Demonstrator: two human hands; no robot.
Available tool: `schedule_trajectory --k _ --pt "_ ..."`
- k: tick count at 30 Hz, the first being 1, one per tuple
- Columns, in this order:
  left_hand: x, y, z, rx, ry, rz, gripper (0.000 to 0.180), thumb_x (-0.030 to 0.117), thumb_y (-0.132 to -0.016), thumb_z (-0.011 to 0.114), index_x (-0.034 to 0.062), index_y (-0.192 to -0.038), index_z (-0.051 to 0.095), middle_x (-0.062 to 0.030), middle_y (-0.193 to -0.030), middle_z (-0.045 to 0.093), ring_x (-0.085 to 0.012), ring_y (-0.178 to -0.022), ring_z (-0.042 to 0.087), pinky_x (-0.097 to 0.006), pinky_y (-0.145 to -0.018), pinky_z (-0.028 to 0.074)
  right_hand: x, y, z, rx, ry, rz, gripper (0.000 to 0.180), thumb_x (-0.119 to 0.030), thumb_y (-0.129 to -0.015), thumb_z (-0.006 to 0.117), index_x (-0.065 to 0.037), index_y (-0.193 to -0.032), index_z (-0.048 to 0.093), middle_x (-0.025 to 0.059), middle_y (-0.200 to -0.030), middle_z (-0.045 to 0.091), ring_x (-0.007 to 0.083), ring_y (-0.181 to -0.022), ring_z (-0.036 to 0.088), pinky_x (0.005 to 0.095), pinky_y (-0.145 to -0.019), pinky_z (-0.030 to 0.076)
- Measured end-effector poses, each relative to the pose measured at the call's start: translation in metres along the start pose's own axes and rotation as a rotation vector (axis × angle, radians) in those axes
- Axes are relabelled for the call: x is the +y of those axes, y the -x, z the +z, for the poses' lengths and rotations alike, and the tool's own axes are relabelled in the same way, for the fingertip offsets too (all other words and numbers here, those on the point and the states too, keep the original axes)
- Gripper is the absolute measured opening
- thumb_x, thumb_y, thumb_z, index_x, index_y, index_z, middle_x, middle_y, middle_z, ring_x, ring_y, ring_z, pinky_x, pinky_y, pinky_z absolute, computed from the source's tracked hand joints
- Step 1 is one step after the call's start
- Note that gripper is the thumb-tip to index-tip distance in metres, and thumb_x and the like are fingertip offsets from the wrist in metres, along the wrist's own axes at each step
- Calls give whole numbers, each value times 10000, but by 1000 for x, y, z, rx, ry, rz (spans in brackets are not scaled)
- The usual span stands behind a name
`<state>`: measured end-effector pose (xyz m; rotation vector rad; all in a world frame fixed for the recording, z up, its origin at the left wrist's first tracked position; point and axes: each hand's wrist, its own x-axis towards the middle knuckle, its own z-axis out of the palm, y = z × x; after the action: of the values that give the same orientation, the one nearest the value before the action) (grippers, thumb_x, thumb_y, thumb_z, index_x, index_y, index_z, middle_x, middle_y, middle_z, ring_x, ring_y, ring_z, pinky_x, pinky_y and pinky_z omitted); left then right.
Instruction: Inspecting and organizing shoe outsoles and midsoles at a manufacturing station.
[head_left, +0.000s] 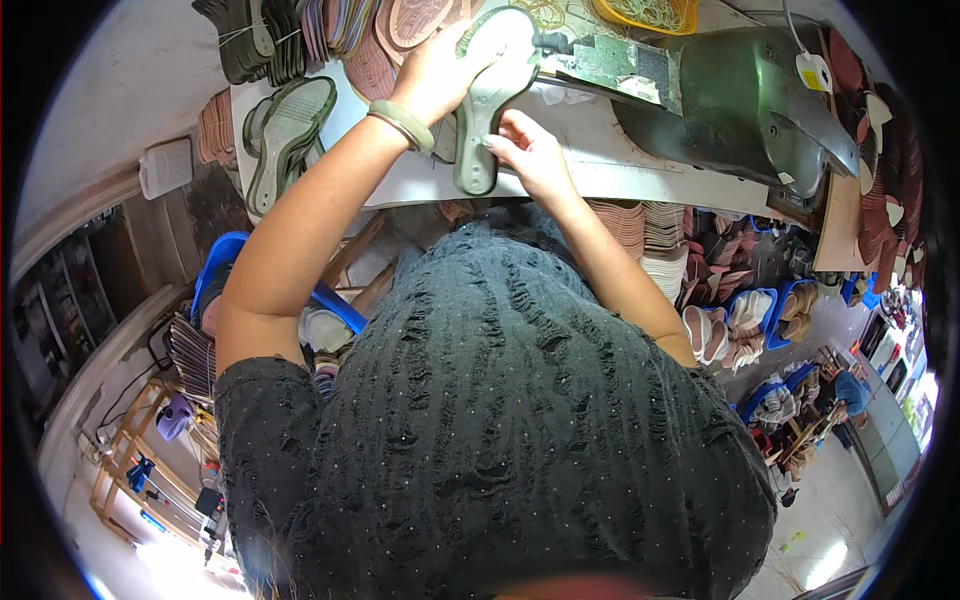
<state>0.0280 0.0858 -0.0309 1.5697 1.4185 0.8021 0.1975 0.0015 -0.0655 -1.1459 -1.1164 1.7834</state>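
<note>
On white bench [600,150], grey-green shoe sole [487,100], long, flat, left hand [440,70] fingers pressing, right hand [530,150] fingers clamped on edge

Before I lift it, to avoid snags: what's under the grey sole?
The sole lies on the white table. The left hand covers its upper part; what is beneath there is hidden.

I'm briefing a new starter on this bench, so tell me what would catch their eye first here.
First, the grey-green sole at top centre on the white bench, pressed flat by the left hand and gripped at its lower side by the right hand. Next, the big dark green machine at upper right, and more soles piled at the bench's left end. Below the bench, blue bins of pale soles line the floor at right.
</note>
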Motion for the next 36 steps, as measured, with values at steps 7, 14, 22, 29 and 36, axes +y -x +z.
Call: schedule_trajectory --k 7,14,22,29,36 --pt "-2 -1 1 231 -151 60 408 347 -815 640 56 -1100 615 -182 -924 660 -302 -855 644 -358 -784 490 -5 -5 1 39 81 55 421 -100 -864 619 29 -1248 505 58 -1056 619 88 -883 564 225 -794 465" --pt "-41 21 -136 -33 -265 -180 417 292 -863 601 12 -1172 591 -85 -1015 671 -135 -887 624 -267 -802 477 33 -21 -10 -85 1123 -174 610 -341 -711 742 -35 -1199 543 172 -1115 552 343 -1077 502 419 -913 424" --pt "-129 69 -180 233 -986 -285 581 513 -808 592 107 -1223 567 -200 -1187 514 -354 -1073 521 -413 -911 421 53 -26 -9 -139 1392 -336 610 -260 -659 762 -40 -1186 549 180 -1139 530 344 -1066 509 429 -894 449" --pt "-93 86 -140 609 -879 81 512 372 -819 641 71 -1221 541 -169 -1172 518 -337 -1101 476 -417 -941 386 42 -27 -16 -175 1421 -445 573 -262 -654 763 -34 -1147 581 178 -1091 537 336 -999 535 423 -870 463" --pt "-91 141 -45 543 -309 7 332 194 -866 608 51 -1162 561 -105 -1098 580 -242 -982 565 -335 -875 437 30 -32 -16 -292 1390 -482 603 -301 -644 767 -26 -1146 579 165 -997 561 334 -947 549 414 -830 471"
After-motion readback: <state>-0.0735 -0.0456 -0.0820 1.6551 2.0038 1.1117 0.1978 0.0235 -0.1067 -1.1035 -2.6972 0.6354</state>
